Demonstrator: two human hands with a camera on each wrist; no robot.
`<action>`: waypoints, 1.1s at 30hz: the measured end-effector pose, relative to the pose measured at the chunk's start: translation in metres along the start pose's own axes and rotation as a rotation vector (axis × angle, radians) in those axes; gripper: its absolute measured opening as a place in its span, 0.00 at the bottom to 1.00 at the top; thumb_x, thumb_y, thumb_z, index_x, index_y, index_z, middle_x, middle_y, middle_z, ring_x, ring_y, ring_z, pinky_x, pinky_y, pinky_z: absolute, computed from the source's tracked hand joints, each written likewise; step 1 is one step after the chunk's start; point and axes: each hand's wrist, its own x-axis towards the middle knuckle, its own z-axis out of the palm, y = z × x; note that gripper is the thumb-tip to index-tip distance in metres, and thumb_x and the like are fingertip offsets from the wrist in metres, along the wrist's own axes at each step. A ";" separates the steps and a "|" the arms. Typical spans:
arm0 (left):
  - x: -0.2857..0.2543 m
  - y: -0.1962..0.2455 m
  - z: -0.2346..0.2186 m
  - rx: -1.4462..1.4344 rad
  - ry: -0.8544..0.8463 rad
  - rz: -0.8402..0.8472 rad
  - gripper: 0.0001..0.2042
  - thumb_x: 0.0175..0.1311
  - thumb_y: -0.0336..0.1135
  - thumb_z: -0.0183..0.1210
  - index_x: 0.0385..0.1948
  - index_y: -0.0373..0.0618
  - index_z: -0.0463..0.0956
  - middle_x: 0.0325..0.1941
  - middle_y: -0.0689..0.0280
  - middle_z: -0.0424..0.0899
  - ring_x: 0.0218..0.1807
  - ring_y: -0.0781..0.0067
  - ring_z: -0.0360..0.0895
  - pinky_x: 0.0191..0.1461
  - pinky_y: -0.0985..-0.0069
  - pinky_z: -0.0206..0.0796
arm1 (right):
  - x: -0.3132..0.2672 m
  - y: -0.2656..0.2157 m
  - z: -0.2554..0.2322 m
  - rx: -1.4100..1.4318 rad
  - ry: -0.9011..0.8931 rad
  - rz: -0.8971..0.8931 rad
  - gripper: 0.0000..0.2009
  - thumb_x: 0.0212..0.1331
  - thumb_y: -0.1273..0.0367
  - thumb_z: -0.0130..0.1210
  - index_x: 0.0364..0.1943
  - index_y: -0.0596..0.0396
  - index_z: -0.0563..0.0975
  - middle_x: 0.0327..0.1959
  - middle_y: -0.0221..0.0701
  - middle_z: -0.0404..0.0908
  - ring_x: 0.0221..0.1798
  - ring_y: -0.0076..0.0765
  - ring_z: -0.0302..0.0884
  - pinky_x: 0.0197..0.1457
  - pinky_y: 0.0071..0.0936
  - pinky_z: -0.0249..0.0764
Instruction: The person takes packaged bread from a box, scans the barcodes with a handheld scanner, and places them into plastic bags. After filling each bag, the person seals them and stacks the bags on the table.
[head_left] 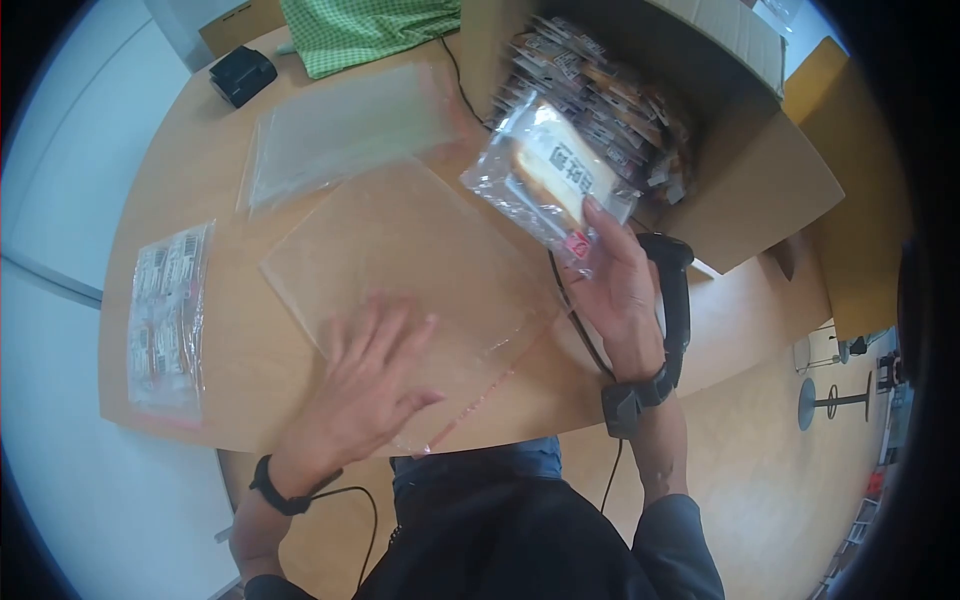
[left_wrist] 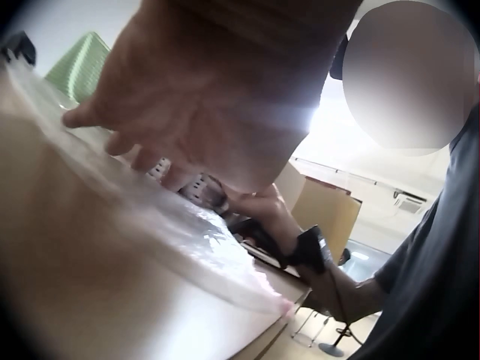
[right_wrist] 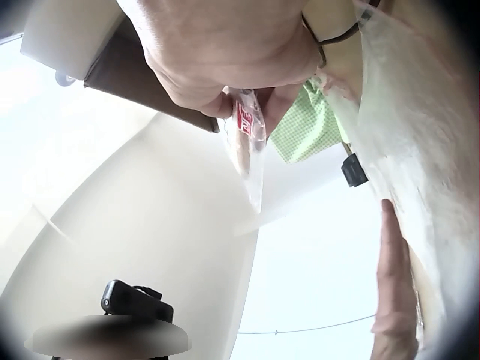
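My right hand (head_left: 620,300) pinches one end of a bread slice in a clear wrapper (head_left: 565,165), its dark print and small red mark showing. In the right wrist view, thumb and fingers grip the wrapper (right_wrist: 244,146) edge-on. The bread is raised in front of the cardboard box. Spread over a large clear plastic bag (head_left: 430,250) is my left hand (head_left: 370,385), fingers extended and slightly blurred. The left wrist view has its palm (left_wrist: 195,112) close over the shiny bag (left_wrist: 217,240). A reddish strip marks the bag's near edge.
A cardboard box (head_left: 740,150) at the back right holds many wrapped packets (head_left: 600,90). More clear bags (head_left: 350,125) lie behind; a bagged bundle with printed labels (head_left: 165,310) lies left. A black device (head_left: 242,76), green checked cloth (head_left: 370,30) and black handheld scanner (head_left: 672,290) stand around.
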 end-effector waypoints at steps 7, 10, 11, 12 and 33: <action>0.004 0.027 0.020 0.223 -0.010 -0.349 0.37 0.72 0.56 0.58 0.74 0.40 0.63 0.80 0.49 0.60 0.79 0.40 0.57 0.73 0.38 0.55 | 0.000 0.001 0.010 -0.005 -0.059 0.038 0.18 0.72 0.70 0.59 0.61 0.62 0.75 0.60 0.39 0.83 0.62 0.38 0.82 0.69 0.41 0.78; 0.019 0.019 0.003 0.240 0.092 -0.180 0.33 0.69 0.53 0.62 0.68 0.38 0.68 0.74 0.48 0.67 0.75 0.45 0.63 0.68 0.43 0.61 | -0.003 0.005 0.007 -0.028 -0.045 0.002 0.17 0.73 0.68 0.59 0.60 0.62 0.76 0.59 0.38 0.83 0.61 0.36 0.82 0.66 0.39 0.79; 0.023 0.022 -0.003 0.242 0.101 -0.184 0.33 0.69 0.53 0.62 0.68 0.38 0.68 0.74 0.48 0.67 0.75 0.45 0.63 0.68 0.43 0.61 | -0.003 0.005 0.007 -0.087 -0.023 -0.036 0.17 0.73 0.67 0.59 0.60 0.61 0.76 0.58 0.37 0.84 0.60 0.35 0.83 0.65 0.39 0.80; 0.025 0.026 -0.009 0.133 0.114 -0.139 0.32 0.69 0.51 0.63 0.67 0.38 0.69 0.71 0.48 0.68 0.74 0.46 0.65 0.69 0.47 0.62 | -0.006 0.005 0.009 -0.112 -0.044 -0.058 0.16 0.74 0.66 0.59 0.58 0.60 0.77 0.56 0.36 0.85 0.58 0.32 0.83 0.64 0.37 0.79; 0.104 0.051 -0.034 -1.938 0.032 -0.245 0.25 0.81 0.45 0.52 0.70 0.38 0.65 0.66 0.56 0.79 0.65 0.64 0.79 0.68 0.65 0.74 | -0.090 -0.016 0.031 -1.794 -0.579 -0.985 0.25 0.48 0.69 0.70 0.54 0.59 0.82 0.64 0.43 0.80 0.67 0.55 0.77 0.64 0.47 0.76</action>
